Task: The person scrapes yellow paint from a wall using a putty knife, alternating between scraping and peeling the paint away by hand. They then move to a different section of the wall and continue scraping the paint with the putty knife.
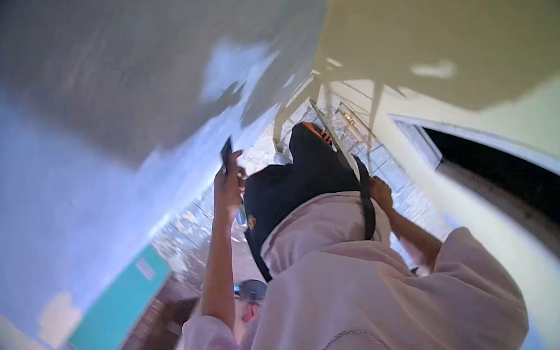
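Note:
My left hand (227, 194) is raised in front of the wall on the left. Its fingers are closed around a thin, dark, flat rectangular piece (227, 152) that points upward. Low at my right side, my right hand (381, 194) has its fingers curled beside a hanging black strap (368, 209); what it grips, if anything, is hidden. Between my hands is dark clothing (296, 183) with orange marks, below my pale pink shirt (331, 276).
Plain walls rise on the left (85, 131) and right (481, 22), meeting at a corner ahead. A narrow frame with crossbars (353, 124) stands near that corner. The floor (190, 228) looks patchy. A dark opening (521, 189) is on the right, a green panel (112, 309) on the left.

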